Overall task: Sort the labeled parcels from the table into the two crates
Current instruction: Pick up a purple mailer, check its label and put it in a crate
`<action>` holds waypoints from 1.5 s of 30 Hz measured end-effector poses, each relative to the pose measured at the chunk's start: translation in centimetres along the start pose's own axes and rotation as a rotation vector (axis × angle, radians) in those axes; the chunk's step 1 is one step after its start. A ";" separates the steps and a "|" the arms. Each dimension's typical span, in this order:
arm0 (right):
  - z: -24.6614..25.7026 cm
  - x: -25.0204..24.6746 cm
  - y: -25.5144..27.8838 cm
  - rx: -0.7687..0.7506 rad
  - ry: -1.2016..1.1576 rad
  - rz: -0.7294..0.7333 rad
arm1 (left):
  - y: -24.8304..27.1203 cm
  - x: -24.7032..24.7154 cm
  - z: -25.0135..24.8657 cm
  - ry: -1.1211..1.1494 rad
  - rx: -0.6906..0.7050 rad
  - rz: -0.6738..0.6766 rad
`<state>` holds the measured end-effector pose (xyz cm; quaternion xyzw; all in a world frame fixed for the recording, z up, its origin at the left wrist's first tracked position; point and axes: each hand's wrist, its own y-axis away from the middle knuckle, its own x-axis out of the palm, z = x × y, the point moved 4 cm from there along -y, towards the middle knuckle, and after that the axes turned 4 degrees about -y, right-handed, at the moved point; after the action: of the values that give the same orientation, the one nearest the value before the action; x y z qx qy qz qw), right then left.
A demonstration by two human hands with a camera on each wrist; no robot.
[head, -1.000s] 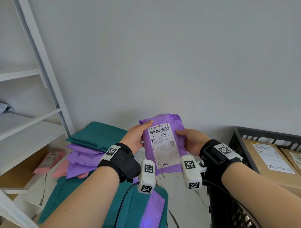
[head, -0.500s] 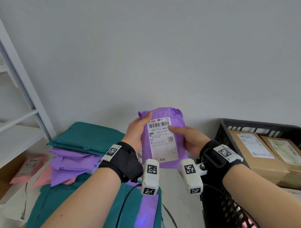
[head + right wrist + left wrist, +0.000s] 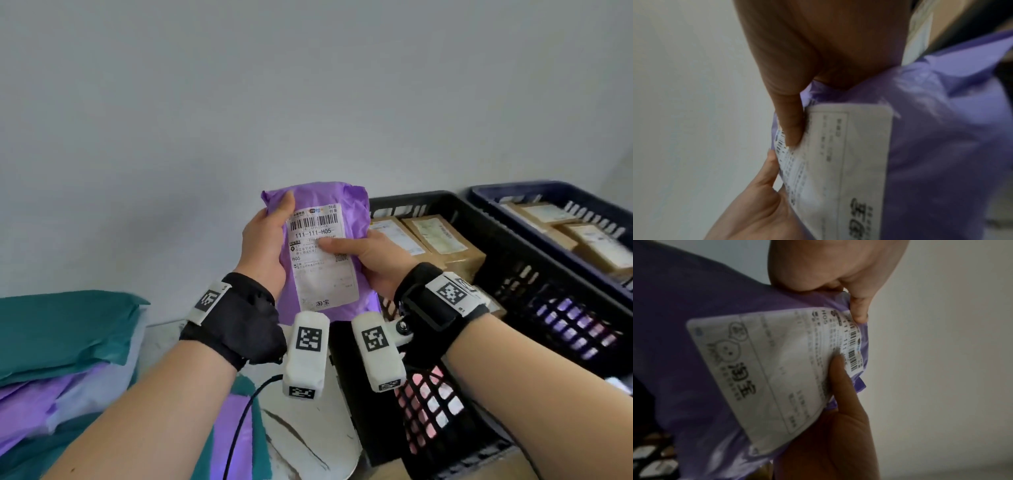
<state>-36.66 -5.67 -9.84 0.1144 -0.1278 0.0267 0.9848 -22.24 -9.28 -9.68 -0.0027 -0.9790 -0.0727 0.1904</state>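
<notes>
I hold a purple poly parcel (image 3: 347, 210) upright in front of me, its white shipping label (image 3: 322, 274) marked 111-111-H05 facing me. My left hand (image 3: 263, 246) grips its left edge, thumb up near the top corner. From the other side my right hand (image 3: 375, 262) grips the right edge, thumb pressed across the label. The left wrist view shows the parcel (image 3: 694, 308), my left hand (image 3: 838, 270) and the right thumb on the label (image 3: 766, 369). In the right wrist view my right hand (image 3: 818, 48) pinches the parcel (image 3: 941, 146). A black crate (image 3: 411, 202) and a blue crate (image 3: 534, 187) stand to the right.
Both crates hold brown cardboard boxes (image 3: 442, 240) with labels. A stack of teal and purple mailers (image 3: 61, 329) lies at the lower left on the marble table (image 3: 301, 431). A plain grey wall stands behind.
The view has swung right and the parcel has moved right with both hands, close to the black crate. My right thumb has slid onto the label. The blue crate has come into view.
</notes>
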 end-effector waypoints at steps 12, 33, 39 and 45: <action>6.9 -15.6 7.6 -0.122 -0.002 -0.216 | 3.9 17.6 3.4 -0.080 -0.080 0.220; 17.5 -50.5 18.4 -0.326 -0.063 -0.597 | 5.1 48.0 15.1 -0.219 -0.146 0.419; 17.3 -57.3 17.3 -0.240 0.039 -0.677 | 1.4 52.4 18.6 -0.257 -0.163 0.375; 16.9 -62.8 13.1 -0.034 0.300 -0.626 | -2.5 55.6 21.8 -0.265 -0.204 0.338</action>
<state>-102.52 1.70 -7.23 0.1266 0.0592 -0.2622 0.9548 -81.98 -9.85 -9.23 -0.1952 -0.9687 -0.1373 0.0682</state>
